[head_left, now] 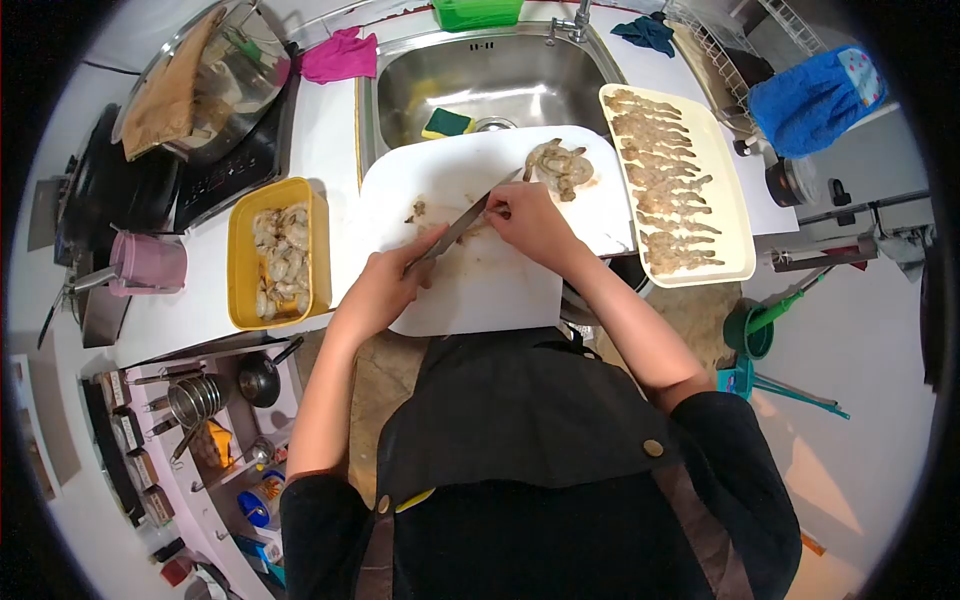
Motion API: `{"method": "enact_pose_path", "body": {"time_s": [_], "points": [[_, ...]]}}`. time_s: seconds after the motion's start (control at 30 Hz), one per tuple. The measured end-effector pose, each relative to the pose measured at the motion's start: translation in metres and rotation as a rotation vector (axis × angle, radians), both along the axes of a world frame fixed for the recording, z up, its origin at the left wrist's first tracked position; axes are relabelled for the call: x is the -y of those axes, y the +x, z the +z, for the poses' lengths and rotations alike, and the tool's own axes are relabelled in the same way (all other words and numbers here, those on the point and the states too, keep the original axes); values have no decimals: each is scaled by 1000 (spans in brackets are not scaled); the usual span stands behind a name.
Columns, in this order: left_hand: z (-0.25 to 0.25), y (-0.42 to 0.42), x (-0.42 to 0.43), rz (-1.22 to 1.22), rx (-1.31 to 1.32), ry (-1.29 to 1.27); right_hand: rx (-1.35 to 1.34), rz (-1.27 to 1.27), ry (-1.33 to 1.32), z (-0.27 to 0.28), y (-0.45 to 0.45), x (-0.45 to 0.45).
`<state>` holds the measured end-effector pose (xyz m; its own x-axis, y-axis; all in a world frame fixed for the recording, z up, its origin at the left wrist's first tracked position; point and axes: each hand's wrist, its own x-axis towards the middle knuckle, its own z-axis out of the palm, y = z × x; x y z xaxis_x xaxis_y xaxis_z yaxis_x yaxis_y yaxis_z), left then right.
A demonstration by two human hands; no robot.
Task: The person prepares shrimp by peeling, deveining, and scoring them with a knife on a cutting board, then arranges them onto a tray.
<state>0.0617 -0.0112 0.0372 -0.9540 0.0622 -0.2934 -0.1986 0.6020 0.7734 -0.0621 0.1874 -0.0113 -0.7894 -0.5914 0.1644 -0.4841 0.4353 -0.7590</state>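
Note:
A knife [462, 228] is held in my left hand [385, 285], its blade slanting up and right over the white cutting board [480, 295]. My right hand [525, 215] is pinched close beside the blade; what lies between its fingers is too small to make out. Several peeled shrimp [562, 168] lie at the board's upper right. Dark scraps [417, 209] sit near the blade on the left. The yellow container [237, 260] to the left holds more shrimp. On the cream tray [742, 225] to the right, straightened shrimp are laid in a column.
Behind the board is a steel sink [490, 75] with a green and yellow sponge [447, 123] and a faucet [572, 28]. A large pot [235, 85] stands on a cooktop at the left. A pink cup [150, 263] is near the left edge.

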Motion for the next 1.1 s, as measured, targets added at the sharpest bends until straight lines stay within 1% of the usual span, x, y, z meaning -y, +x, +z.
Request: {"method": "enact_pose_path", "body": {"time_s": [0.07,0.2,0.3,0.4,0.6,0.7,0.73,0.83,0.97,1.1], "points": [[3,0,0,10,59,3,0,5,-46,-1,1,0],[-5,7,3,27,109,13,6,4,-21,-1,1,0],[0,17,1,73,182,44,25,-2,-42,-4,1,-2],[-4,33,4,80,142,64,45,-31,-60,-3,1,-2],[18,41,23,114,254,75,71,-70,-66,-5,-4,-3],[20,24,3,116,64,59,78,-73,-49,-7,-3,-2],[23,17,-3,122,113,53,91,-79,-47,-5,-3,-2],[7,4,-11,80,73,32,105,-78,-54,-3,-3,-2],[3,5,-9,72,108,12,64,-63,-29,-2,-3,-3],[2,12,-4,71,111,4,61,-34,-115,-8,-6,-3]]}}
